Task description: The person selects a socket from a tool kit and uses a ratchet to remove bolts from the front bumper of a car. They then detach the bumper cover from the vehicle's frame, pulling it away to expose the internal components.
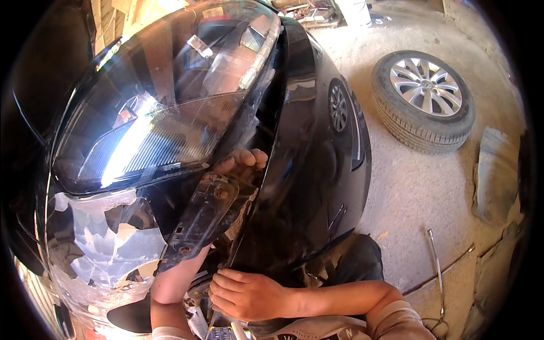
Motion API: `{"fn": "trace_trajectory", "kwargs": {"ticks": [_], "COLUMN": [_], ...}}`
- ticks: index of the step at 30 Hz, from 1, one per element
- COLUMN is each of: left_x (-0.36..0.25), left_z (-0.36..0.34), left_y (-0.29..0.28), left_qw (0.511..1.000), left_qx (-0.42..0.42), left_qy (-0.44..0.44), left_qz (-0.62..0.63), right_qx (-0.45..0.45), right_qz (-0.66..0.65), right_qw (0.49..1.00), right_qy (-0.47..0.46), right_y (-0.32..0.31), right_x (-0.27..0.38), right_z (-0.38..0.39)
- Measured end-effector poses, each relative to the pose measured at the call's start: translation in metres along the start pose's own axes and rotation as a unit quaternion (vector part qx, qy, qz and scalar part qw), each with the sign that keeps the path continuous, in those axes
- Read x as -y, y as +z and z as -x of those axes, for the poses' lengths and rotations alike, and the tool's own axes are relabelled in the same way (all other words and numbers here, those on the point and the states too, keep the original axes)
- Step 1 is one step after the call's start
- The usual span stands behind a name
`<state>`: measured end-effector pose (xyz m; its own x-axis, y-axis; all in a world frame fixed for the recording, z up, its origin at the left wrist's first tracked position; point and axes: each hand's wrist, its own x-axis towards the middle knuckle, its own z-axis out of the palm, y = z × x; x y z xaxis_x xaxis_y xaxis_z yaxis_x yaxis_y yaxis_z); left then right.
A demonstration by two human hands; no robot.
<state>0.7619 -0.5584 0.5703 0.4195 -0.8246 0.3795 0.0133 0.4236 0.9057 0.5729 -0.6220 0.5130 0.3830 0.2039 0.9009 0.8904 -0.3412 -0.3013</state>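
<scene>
A large headlight (164, 130) with a clear lens and ribbed inner part fills the left middle. Beside it runs a glossy black fender (306, 170). My left forearm passes behind a dark, rusty-bolted metal bracket (204, 209). My left hand (243, 158) shows above the bracket's upper end, in the gap between headlight and fender. Its fingers are bent, and whatever they hold is hidden. Near me, my right hand (249, 294) is curled over the fender's lower edge, its fingers together and the thumb out of sight.
A wheel with a silver rim (425, 85) lies on the concrete floor at the right. Metal wrenches (436, 266) lie nearer me. A grey sheet-like piece (494, 175) is at the far right. Peeling, whitish bodywork (113, 243) sits below the headlight. A white bucket (354, 12) stands at the back.
</scene>
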Motion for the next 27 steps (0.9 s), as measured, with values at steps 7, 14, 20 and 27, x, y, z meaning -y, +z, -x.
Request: {"fn": "trace_trajectory", "kwargs": {"ticks": [7, 14, 20, 27], "left_x": [-0.029, -0.044, 0.001, 0.031], "left_z": [-0.013, 0.078, 0.149, 0.151], "left_y": [0.025, 0.02, 0.02, 0.085], "left_qw": [0.989, 0.936, 0.884, 0.904], "left_qx": [-0.108, -0.342, -0.468, -0.412], "left_qy": [-0.096, -0.013, -0.009, -0.068], "left_qz": [-0.009, 0.085, -0.004, -0.094], "right_qx": [0.01, 0.047, 0.08, 0.153], "right_qz": [0.001, -0.006, 0.021, 0.069], "right_qw": [1.0, 0.999, 0.996, 0.986], "right_qy": [-0.019, -0.018, -0.027, -0.014], "right_y": [-0.02, -0.044, -0.067, -0.069], "right_x": [0.001, 0.013, 0.02, 0.024], "right_z": [0.001, -0.016, -0.032, -0.043]}}
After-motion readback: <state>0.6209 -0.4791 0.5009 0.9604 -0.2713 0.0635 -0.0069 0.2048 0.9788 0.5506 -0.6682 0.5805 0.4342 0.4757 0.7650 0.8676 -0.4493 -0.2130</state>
